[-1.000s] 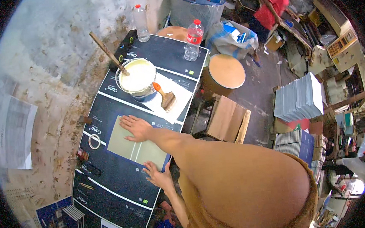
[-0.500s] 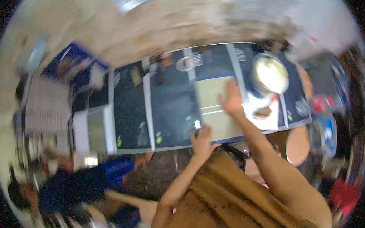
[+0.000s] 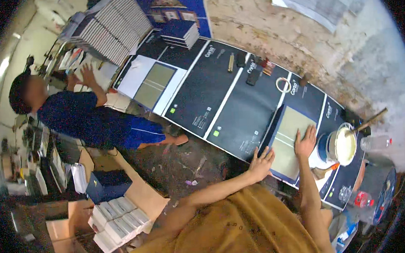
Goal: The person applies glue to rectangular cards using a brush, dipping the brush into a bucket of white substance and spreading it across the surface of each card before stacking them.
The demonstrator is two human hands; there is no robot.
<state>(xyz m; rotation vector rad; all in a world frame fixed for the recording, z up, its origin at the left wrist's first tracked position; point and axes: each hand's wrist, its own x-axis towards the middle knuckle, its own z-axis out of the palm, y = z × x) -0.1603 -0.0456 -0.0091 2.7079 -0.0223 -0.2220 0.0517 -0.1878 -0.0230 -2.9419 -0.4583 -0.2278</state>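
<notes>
A book cover [image 3: 284, 142] lies on the black-topped table, its beige boards facing up with a dark blue border and a pale double line across the middle. Along its left side a dark blue flap [image 3: 275, 126] seems to stand up from the surface. My left hand [image 3: 261, 163] rests at the near end of that flap, fingers stretched out. Flat on the cover's right edge lies my right hand [image 3: 305, 142], its fingers pointing away from me. To the right stands a white bucket [image 3: 344, 146] of pale paste with a stick in it. A brush [image 3: 325, 171] lies before it.
A second cover [image 3: 155, 85] lies on white sheets to the left. Stacked books [image 3: 113, 27] fill the far left corner. A roll of tape [image 3: 283, 85] sits toward the wall. Another person [image 3: 83, 115] stands left of the table, near an open carton [image 3: 141, 190].
The view has swung left, bringing the other person and the carton more into sight. My right hand has slid nearer along the cover's right edge; my left hand remains at its near left side.
</notes>
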